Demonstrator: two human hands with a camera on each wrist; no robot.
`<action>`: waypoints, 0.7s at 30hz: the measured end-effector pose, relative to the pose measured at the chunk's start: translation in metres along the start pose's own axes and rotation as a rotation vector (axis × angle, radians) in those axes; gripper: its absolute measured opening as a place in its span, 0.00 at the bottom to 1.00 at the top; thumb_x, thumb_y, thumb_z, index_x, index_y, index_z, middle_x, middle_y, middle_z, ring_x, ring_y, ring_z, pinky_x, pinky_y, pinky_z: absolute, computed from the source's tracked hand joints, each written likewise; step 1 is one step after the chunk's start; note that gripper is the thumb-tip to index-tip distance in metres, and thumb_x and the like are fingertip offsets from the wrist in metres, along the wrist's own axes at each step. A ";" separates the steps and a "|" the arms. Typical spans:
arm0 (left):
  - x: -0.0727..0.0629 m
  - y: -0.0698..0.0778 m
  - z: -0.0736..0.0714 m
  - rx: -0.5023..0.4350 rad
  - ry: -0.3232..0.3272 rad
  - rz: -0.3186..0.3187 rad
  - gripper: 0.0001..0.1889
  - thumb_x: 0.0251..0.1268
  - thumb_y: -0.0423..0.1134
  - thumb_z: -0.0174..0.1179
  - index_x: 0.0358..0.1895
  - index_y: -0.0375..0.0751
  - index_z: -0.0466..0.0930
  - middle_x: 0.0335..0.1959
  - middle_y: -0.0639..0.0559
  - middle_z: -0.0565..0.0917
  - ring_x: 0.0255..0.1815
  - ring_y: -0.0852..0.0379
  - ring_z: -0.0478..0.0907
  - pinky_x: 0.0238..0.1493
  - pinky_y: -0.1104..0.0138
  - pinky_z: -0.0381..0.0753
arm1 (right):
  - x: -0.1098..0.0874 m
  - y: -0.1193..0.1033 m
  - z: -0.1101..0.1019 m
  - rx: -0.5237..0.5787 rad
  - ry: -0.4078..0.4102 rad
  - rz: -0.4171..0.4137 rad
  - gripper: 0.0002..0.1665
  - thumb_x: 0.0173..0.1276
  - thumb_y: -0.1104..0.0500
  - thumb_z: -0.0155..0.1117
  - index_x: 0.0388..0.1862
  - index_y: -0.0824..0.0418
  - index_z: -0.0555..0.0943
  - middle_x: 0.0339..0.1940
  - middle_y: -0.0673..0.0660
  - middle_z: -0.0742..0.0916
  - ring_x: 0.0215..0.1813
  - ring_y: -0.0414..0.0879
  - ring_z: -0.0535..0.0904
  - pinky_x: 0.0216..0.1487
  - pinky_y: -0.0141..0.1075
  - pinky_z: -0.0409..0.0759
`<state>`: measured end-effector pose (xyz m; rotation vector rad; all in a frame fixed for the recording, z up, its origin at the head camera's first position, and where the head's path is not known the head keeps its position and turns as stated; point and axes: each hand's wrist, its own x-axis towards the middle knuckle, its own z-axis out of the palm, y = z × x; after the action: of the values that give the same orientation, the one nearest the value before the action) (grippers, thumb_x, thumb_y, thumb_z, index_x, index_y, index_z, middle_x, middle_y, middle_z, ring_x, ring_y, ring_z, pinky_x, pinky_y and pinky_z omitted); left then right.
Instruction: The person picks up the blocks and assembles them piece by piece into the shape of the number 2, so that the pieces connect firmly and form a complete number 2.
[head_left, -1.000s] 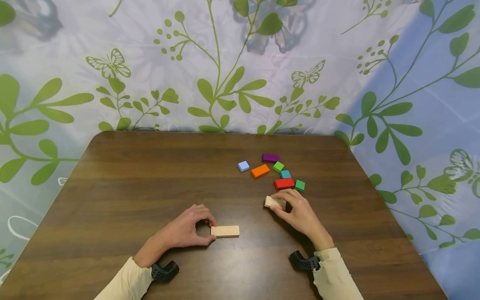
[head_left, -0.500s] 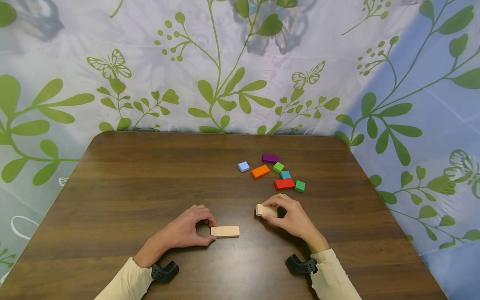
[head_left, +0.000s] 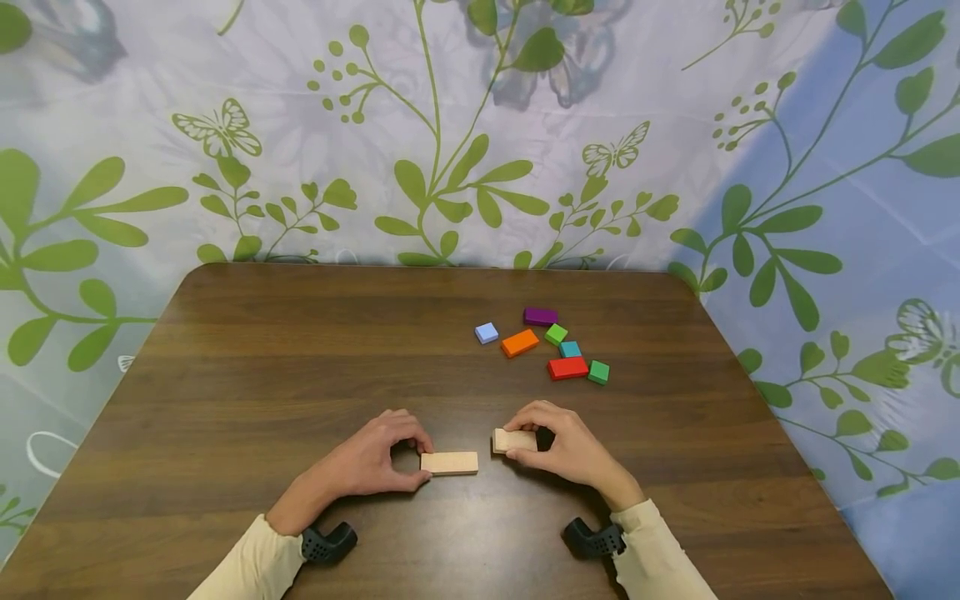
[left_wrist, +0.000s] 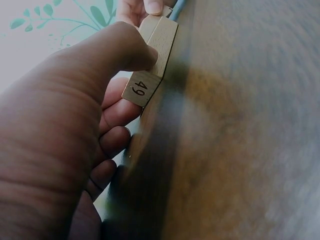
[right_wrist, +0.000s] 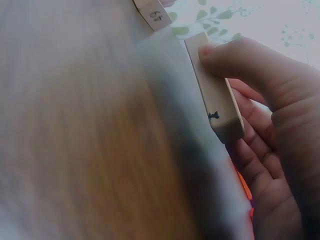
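A pale wooden block (head_left: pixel 452 463) lies flat on the table in front of me, running left to right. My left hand (head_left: pixel 375 457) pinches its left end between thumb and fingers; the left wrist view shows the number 49 on that block's end (left_wrist: pixel 137 90). Just to the right and slightly farther back, my right hand (head_left: pixel 566 446) grips a second pale wooden block (head_left: pixel 512 441) from its right side. A small dark mark shows on the second block in the right wrist view (right_wrist: pixel 210 90). A narrow gap separates the two blocks in the head view.
Beyond my right hand lie several coloured blocks: red (head_left: pixel 567 368), green (head_left: pixel 598 372), teal (head_left: pixel 570 349), light green (head_left: pixel 556 334), orange (head_left: pixel 520 343), purple (head_left: pixel 541 317) and light blue (head_left: pixel 487 333). A patterned cloth (head_left: pixel 300 150) hangs behind the brown table (head_left: pixel 300 350).
My right hand has brought its wooden block leftward and toward me, from near the red block to close beside the other wooden block. The left hand stays where it was.
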<state>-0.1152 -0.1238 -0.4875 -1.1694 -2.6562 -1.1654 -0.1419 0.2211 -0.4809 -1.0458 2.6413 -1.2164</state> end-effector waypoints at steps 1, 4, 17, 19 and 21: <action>0.000 0.000 0.000 -0.001 -0.001 0.001 0.12 0.58 0.46 0.76 0.41 0.60 0.83 0.35 0.69 0.80 0.40 0.68 0.72 0.48 0.64 0.72 | 0.000 -0.001 0.001 0.006 -0.008 0.002 0.16 0.63 0.48 0.79 0.49 0.41 0.86 0.48 0.40 0.86 0.47 0.38 0.78 0.49 0.36 0.79; 0.000 -0.001 0.001 -0.001 0.000 0.008 0.12 0.58 0.45 0.75 0.42 0.60 0.83 0.35 0.69 0.80 0.40 0.68 0.72 0.48 0.64 0.72 | 0.000 -0.003 0.003 0.013 -0.023 0.009 0.16 0.63 0.45 0.78 0.49 0.40 0.86 0.47 0.39 0.86 0.46 0.38 0.78 0.48 0.35 0.79; 0.001 -0.001 0.000 -0.001 0.008 0.021 0.12 0.58 0.45 0.75 0.41 0.59 0.83 0.35 0.69 0.80 0.39 0.68 0.73 0.48 0.64 0.73 | 0.002 -0.007 0.008 0.040 -0.067 0.006 0.16 0.63 0.45 0.79 0.49 0.39 0.86 0.46 0.40 0.86 0.45 0.38 0.78 0.47 0.35 0.79; 0.001 -0.001 0.000 -0.001 0.009 0.023 0.12 0.58 0.44 0.75 0.41 0.59 0.83 0.35 0.68 0.80 0.39 0.68 0.73 0.48 0.64 0.73 | 0.002 -0.007 0.010 0.047 -0.070 -0.003 0.16 0.63 0.46 0.79 0.49 0.40 0.86 0.45 0.40 0.86 0.45 0.38 0.78 0.46 0.35 0.79; 0.001 -0.001 0.000 0.001 0.009 0.026 0.11 0.58 0.44 0.75 0.41 0.59 0.83 0.35 0.68 0.80 0.39 0.68 0.73 0.48 0.64 0.73 | 0.002 -0.007 0.011 0.047 -0.072 -0.010 0.16 0.63 0.46 0.79 0.49 0.40 0.86 0.45 0.40 0.86 0.45 0.38 0.78 0.46 0.34 0.79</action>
<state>-0.1164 -0.1237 -0.4883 -1.1919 -2.6262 -1.1630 -0.1361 0.2101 -0.4833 -1.0761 2.5438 -1.2124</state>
